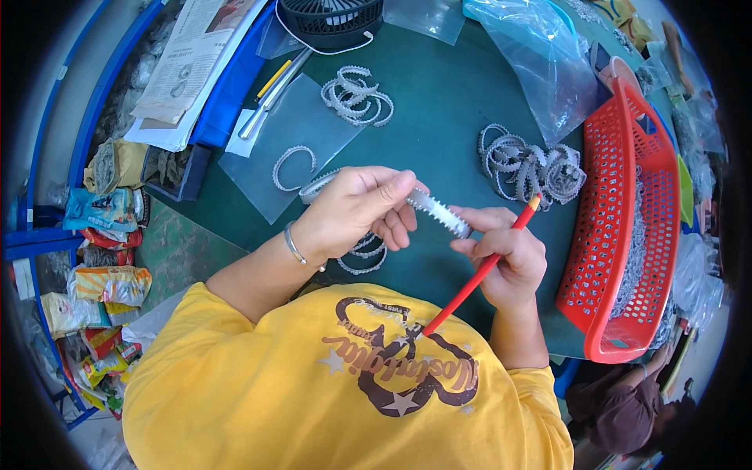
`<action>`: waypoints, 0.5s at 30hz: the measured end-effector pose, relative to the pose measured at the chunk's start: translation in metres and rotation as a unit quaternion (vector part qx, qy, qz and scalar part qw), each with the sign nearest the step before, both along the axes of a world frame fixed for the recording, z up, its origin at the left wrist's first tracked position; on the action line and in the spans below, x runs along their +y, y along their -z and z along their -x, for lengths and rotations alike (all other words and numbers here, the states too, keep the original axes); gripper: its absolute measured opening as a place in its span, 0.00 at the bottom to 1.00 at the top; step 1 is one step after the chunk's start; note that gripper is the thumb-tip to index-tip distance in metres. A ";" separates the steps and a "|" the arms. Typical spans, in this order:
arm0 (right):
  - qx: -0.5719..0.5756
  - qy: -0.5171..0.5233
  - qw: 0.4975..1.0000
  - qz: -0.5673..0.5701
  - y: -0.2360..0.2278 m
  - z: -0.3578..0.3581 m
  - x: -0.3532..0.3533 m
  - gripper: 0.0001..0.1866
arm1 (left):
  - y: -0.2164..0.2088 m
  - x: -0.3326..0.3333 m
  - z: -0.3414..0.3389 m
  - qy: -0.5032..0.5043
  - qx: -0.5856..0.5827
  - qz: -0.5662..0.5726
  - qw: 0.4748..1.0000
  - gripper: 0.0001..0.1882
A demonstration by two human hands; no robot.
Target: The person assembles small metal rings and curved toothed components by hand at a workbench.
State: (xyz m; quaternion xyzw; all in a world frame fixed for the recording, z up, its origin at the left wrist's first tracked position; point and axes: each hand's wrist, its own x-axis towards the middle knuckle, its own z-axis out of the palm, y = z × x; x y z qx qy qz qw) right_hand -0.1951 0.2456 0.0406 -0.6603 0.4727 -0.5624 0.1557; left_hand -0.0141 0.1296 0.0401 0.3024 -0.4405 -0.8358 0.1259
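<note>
A short pale, toothed strip (pixel 441 214) spans the gap between my hands, in front of my chest. My left hand (pixel 356 205) pinches its left end between thumb and fingers. The other end is gripped by my right hand (pixel 511 254), which also keeps a red pencil (pixel 472 283) tucked slantwise among its fingers, tip up. Beyond my left hand, a curled grey toothed strip (pixel 294 168) rests on a clear plastic sheet (pixel 262 172). More curled strips (pixel 363 258) show just below that hand, partly hidden.
On the green table, loose coiled strips (pixel 356 98) lie at the back and a tangled pile (pixel 533 164) at right. A red perforated basket (pixel 583 258) stands at the right edge. Behind are a black fan (pixel 333 14), newspapers (pixel 184 66) and plastic bags (pixel 544 70). Another person (pixel 619 415) is at lower right.
</note>
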 end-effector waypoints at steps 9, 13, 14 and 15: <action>-0.163 0.094 0.980 -0.066 0.008 -0.008 0.003 0.17 | 0.009 0.003 0.003 -0.065 0.163 0.248 0.953 0.16; -0.114 0.066 0.991 0.004 0.009 -0.005 0.003 0.16 | 0.012 0.008 0.003 -0.058 0.170 0.292 0.939 0.16; -0.074 0.074 0.994 0.032 0.004 -0.005 0.000 0.16 | 0.013 0.009 0.003 -0.059 0.169 0.291 0.940 0.16; -0.074 0.073 0.994 0.030 0.005 -0.005 0.000 0.16 | 0.013 0.010 0.003 -0.063 0.168 0.314 0.932 0.16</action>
